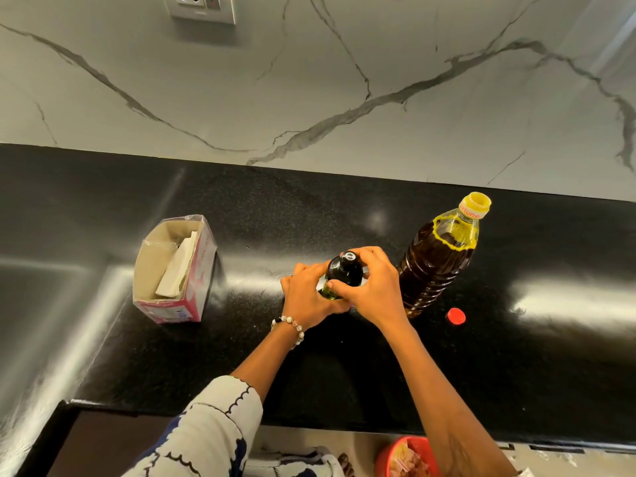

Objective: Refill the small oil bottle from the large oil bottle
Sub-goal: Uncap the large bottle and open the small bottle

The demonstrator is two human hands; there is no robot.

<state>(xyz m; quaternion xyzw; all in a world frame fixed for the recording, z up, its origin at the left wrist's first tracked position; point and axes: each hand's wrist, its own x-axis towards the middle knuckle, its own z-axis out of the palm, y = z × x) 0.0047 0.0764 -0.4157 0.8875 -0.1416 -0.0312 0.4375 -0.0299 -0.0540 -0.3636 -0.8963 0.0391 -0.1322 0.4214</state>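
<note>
The small oil bottle (pixel 344 275) stands mid-worktop (pixel 275 215), the left hand (pixel 308 297) curled round its body and the right hand (pixel 373 287) gripping its neck and cap. Just right stands the uncapped large oil bottle (pixel 438 259), its red cap (pixel 456 316) lying beside it. Well left sits an open tissue box (pixel 173 270).
</note>
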